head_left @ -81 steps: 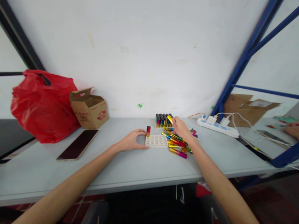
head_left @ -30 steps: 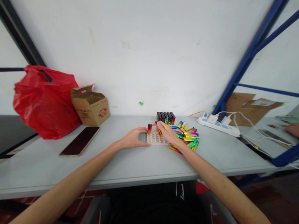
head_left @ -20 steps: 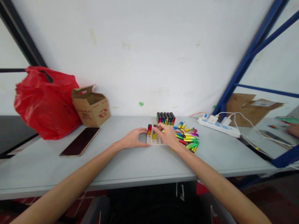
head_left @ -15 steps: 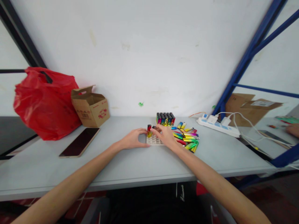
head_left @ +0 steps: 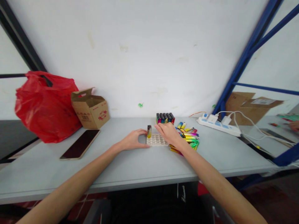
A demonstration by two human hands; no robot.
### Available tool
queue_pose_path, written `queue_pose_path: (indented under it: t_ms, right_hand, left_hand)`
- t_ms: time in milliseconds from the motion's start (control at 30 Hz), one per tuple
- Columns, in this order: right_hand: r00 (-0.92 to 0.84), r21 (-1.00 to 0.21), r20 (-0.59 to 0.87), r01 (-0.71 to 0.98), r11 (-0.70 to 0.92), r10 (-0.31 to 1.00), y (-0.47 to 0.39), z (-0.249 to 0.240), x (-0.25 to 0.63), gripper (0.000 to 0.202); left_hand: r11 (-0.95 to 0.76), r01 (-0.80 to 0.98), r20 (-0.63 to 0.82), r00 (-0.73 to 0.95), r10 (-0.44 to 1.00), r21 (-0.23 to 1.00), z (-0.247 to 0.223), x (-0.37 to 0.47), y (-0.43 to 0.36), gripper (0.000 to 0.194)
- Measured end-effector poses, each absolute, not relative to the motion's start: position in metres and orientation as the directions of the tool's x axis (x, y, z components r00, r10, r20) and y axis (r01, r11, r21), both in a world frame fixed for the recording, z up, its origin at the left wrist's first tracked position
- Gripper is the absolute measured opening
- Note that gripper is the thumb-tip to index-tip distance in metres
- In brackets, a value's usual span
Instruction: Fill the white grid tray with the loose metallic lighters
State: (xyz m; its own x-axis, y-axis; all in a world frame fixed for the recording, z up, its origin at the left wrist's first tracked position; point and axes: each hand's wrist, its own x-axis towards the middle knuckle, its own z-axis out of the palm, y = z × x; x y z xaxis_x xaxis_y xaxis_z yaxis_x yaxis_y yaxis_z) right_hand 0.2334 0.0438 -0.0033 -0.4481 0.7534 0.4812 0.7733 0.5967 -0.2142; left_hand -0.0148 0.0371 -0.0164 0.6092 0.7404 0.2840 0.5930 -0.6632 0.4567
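Observation:
A white tray (head_left: 157, 140) with rows of holes lies on the table. One lighter (head_left: 149, 132) with a black top and yellowish body stands upright at its back left corner. My left hand (head_left: 134, 140) grips the tray's left end, thumb at the front corner and fingers behind. Over the tray's right back part is my right hand (head_left: 171, 134), fingers close together; anything in them is hidden. Beside it, to the right, lies a loose pile of shiny coloured lighters (head_left: 190, 137). Several upright lighters (head_left: 165, 118) stand in a block behind the tray.
To the left are a phone (head_left: 80, 144), an open cardboard box (head_left: 92, 109) and a red plastic bag (head_left: 46, 107). A white power strip (head_left: 219, 126) with plugs and cables lies at the right, near a blue frame (head_left: 245, 59). Another person's hand (head_left: 294, 125) shows at the right edge.
My right hand has shifted a little to the right, uncovering more tray holes. The dark top seen by its fingertips no longer shows. My left hand stays on the tray.

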Motion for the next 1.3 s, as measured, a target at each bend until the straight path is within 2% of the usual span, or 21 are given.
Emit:
queue_pose_path:
  t_ms: [100,200,300,667,900,1133,1200,1300]
  right_hand:
    - [-0.411,-0.166,0.441,0.836,0.523,0.798,0.060,-0.003,0.272,0.030]
    - [-0.423,-0.108,0.335,0.871,0.480,0.842,0.074,-0.006,0.301,0.027]
    - [-0.435,-0.101,0.241,0.878,0.468,0.868,0.082,-0.009,0.312,0.026]
    - [-0.399,-0.121,0.253,0.891,0.438,0.881,0.084,-0.013,0.308,0.024]
    - [-0.364,-0.113,0.193,0.914,0.389,0.911,0.081,-0.014,0.313,0.022]
    - [-0.367,-0.097,0.275,0.909,0.405,0.889,0.075,-0.012,0.310,0.024]
    - [-0.353,-0.144,0.334,0.897,0.417,0.874,0.072,-0.010,0.306,0.027]
    - [-0.311,-0.285,0.408,0.850,0.444,0.858,0.067,-0.004,0.299,0.030]
  left_hand:
    - [-0.659,0.606,0.271,0.610,0.745,0.446,-0.015,-0.015,0.036,0.062]
    - [-0.654,0.612,0.263,0.609,0.749,0.444,-0.014,-0.014,0.036,0.063]
    - [-0.647,0.613,0.259,0.604,0.754,0.454,-0.014,-0.015,0.036,0.065]
    - [-0.652,0.612,0.258,0.609,0.750,0.449,-0.014,-0.015,0.036,0.066]
    - [-0.659,0.602,0.266,0.614,0.743,0.451,-0.015,-0.016,0.037,0.066]
    - [-0.661,0.606,0.267,0.615,0.742,0.443,-0.016,-0.016,0.038,0.066]
    - [-0.657,0.607,0.266,0.611,0.745,0.446,-0.015,-0.016,0.038,0.067]
    - [-0.663,0.602,0.269,0.616,0.740,0.446,-0.015,-0.016,0.037,0.066]
